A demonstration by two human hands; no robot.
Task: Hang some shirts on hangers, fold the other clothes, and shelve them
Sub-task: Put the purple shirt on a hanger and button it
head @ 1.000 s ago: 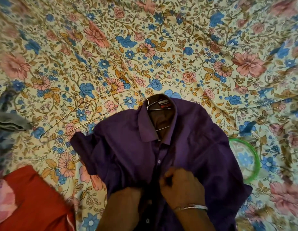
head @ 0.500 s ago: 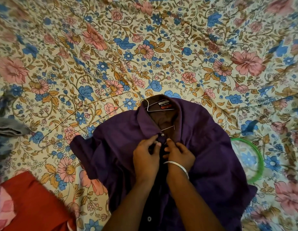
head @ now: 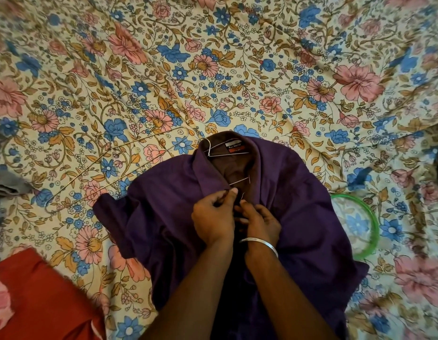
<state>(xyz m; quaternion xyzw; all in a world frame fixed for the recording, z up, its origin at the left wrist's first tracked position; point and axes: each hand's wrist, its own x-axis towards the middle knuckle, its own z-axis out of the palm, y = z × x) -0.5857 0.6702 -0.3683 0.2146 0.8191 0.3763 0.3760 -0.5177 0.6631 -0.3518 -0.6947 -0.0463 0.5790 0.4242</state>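
The purple shirt [head: 164,217] is matt woven cloth, softly creased, its collar lining a duller brown. Thin bright metal wire forms the hanger [head: 214,150] inside the collar. At nine o'clock lies another wire hanger [head: 110,173], a yellowish metal. The floral bedsheet [head: 237,69] is printed matt cotton-like cloth, wrinkled. At three o'clock a green hanger [head: 367,231] looks like glossy plastic. A shiny metal bangle [head: 259,241] rings one wrist.

The shirt [head: 164,222] lies on the bedsheet [head: 262,69], a spare hanger [head: 110,173] to its left.
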